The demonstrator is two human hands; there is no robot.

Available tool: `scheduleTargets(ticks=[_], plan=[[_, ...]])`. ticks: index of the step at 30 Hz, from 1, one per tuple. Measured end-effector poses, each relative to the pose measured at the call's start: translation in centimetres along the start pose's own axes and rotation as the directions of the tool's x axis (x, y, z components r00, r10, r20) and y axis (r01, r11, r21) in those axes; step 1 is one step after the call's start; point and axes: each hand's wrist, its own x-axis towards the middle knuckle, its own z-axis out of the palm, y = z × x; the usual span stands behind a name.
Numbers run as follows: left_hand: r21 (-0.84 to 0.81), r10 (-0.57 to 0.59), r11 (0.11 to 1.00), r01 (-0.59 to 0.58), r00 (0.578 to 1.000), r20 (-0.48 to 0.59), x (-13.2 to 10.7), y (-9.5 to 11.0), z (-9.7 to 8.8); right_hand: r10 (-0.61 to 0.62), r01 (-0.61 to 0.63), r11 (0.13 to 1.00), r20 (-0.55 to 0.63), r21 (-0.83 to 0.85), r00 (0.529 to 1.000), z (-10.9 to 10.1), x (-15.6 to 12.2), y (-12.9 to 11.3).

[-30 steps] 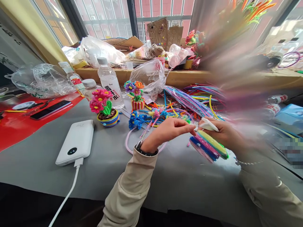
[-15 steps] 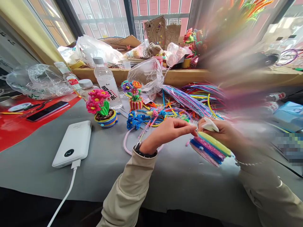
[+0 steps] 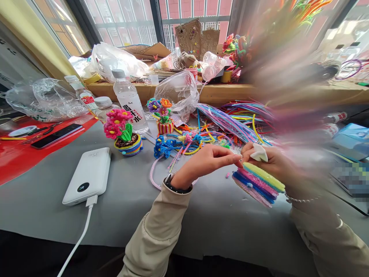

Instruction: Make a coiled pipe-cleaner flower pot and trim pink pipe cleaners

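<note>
A small cup-like piece wrapped in fuzzy pipe cleaners [image 3: 256, 184], striped yellow, pink and blue, hangs tilted above the grey table. My right hand [image 3: 273, 163] is closed on it from above, and a crumpled white tissue [image 3: 259, 153] sticks up between its fingers. My left hand [image 3: 211, 161] reaches in from the left, thumb and forefinger pinched together by the upper left edge of the wrapped piece, close to my right fingertips. What the pinch holds, if anything, is too small to make out. Blue pipe-cleaner flowers [image 3: 163, 147] lie beyond my left wrist.
Pink flowers in a wrapped pot [image 3: 128, 144], a smaller striped flower pot [image 3: 165, 125] and a water bottle [image 3: 131, 102] stand left of centre. A corded power bank [image 3: 88, 175] lies nearer. Bundled pipe cleaners [image 3: 227, 119] spread behind my hands. The upper right is blurred.
The wrapped piece and my right hand have shifted slightly right and down. My left hand has followed a little to the right, its fingers still pinched. The camera view has moved slightly.
</note>
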Motion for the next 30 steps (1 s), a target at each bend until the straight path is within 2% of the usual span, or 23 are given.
scheduleTargets(ticks=[7, 30], plan=[[-0.004, -0.010, 1.000, 0.010, 1.000, 0.009, 0.16, -0.37, 0.20, -0.038, 0.040, 0.998, -0.057, 0.038, 0.998, 0.04, -0.13, 0.41], [-0.010, 0.032, 0.999, -0.032, 0.999, -0.019, 0.29, -0.25, 0.29, -0.064, 0.067, 0.996, -0.054, 0.055, 0.996, 0.11, -0.16, 0.58]])
